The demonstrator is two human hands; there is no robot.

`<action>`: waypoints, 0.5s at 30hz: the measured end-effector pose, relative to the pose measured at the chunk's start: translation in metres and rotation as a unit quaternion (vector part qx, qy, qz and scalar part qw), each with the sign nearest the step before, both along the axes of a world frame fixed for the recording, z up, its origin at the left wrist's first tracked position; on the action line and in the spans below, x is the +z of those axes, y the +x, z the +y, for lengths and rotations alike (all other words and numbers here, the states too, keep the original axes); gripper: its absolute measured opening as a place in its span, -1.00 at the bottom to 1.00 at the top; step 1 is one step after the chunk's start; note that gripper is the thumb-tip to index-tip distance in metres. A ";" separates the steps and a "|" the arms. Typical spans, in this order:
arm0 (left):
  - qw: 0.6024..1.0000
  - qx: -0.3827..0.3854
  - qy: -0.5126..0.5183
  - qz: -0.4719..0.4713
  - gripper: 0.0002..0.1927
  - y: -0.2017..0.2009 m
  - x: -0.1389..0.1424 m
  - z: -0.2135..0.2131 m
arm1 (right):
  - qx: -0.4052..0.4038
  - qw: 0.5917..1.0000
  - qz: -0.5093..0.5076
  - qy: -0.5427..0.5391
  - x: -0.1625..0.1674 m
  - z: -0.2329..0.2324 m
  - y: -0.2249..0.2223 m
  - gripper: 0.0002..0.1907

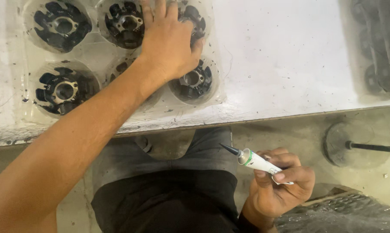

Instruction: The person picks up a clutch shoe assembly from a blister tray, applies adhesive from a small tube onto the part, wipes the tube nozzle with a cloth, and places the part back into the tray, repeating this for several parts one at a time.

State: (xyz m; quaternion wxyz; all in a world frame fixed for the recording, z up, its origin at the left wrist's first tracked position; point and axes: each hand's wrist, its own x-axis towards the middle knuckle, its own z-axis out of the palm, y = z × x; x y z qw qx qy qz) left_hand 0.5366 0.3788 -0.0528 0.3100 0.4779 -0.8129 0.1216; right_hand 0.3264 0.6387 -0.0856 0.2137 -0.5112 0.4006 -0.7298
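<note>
Six black, ribbed, ring-shaped parts (64,89) seated in a clear plastic tray (28,114) on the white, scuffed desk (281,56). Left hand (169,41) spread flat over the tray's right-hand pockets, gripping nothing. Right hand (279,185) below the desk edge, nearer the body, clamped on a white tube (259,162); black nozzle and long axis aimed up-left toward the tray.

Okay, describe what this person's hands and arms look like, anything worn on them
Both are bare. The left hand has no glove, ring or watch, and the whole left forearm is uncovered, with no sleeve in view. The right hand is also gloveless and ringless; only a little of its wrist shows, so whether a sleeve starts there is unclear.
</note>
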 end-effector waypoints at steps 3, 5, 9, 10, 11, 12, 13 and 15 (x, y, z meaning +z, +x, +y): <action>1.000 0.011 0.012 -0.019 -0.57 0.000 -0.004 -0.004 | -0.005 1.000 -0.005 0.001 -0.004 0.000 -0.001 -0.69; 0.997 -0.016 0.063 0.030 -0.58 0.005 0.003 0.000 | -0.009 1.000 -0.017 -0.013 -0.008 -0.003 -0.004 -0.70; 0.920 -0.086 0.314 0.218 -0.68 0.026 0.033 0.042 | 0.014 0.994 -0.106 -0.030 -0.016 -0.011 -0.011 -0.77; 0.900 -0.106 0.350 0.238 -0.69 0.032 0.040 0.061 | 0.026 0.989 -0.147 -0.025 -0.016 -0.013 -0.011 -0.78; 0.877 -0.126 0.385 0.259 -0.70 0.039 0.046 0.082 | 0.048 0.977 -0.206 -0.003 -0.015 -0.013 -0.010 -0.79; 0.825 -0.119 0.464 0.300 -0.67 0.046 0.052 0.102 | 0.070 0.962 -0.263 0.016 -0.014 -0.016 -0.008 -0.80; 0.764 -0.111 0.538 0.338 -0.62 0.049 0.056 0.119 | 0.088 0.949 -0.301 0.035 -0.013 -0.019 -0.004 -0.80; 0.599 -0.273 0.547 0.516 -0.53 0.048 0.057 0.147 | 0.129 0.915 -0.375 0.076 -0.009 -0.026 0.004 -0.79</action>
